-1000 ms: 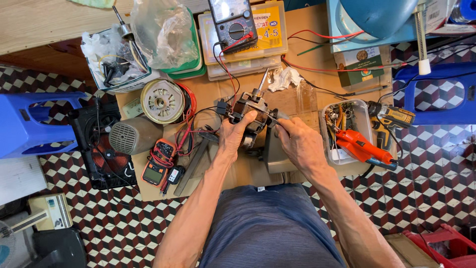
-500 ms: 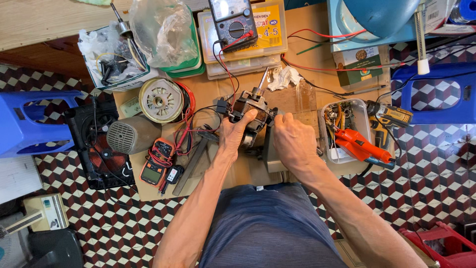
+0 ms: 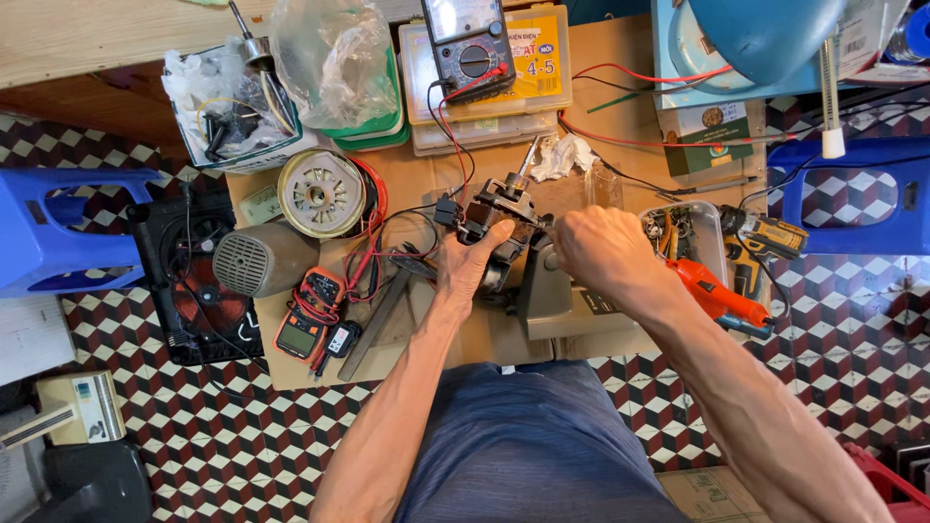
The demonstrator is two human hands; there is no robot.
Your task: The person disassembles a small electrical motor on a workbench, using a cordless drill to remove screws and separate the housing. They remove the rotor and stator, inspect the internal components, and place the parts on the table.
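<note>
A small black electric motor [image 3: 502,205] with a metal shaft pointing away from me sits at the middle of a low wooden table [image 3: 620,126]. My left hand [image 3: 469,263] grips the motor from the near left side. My right hand [image 3: 599,254] is closed at the motor's right side, fingers pinched against it; whether a small tool is in them is hidden. Thin black and red wires run from the motor toward a black multimeter [image 3: 468,46] at the back. Under my right hand lies a grey metal block [image 3: 554,300].
A round wound coil [image 3: 323,194], a grey fan motor housing [image 3: 260,258] and an orange clamp meter [image 3: 306,314] lie left. A tray of tools [image 3: 686,237] with red-handled pliers [image 3: 719,292] sits right. Blue plastic stools [image 3: 58,232] stand at both sides, on a checkered floor.
My right hand has shifted slightly up and left toward the motor's side. My left hand stays on the motor.
</note>
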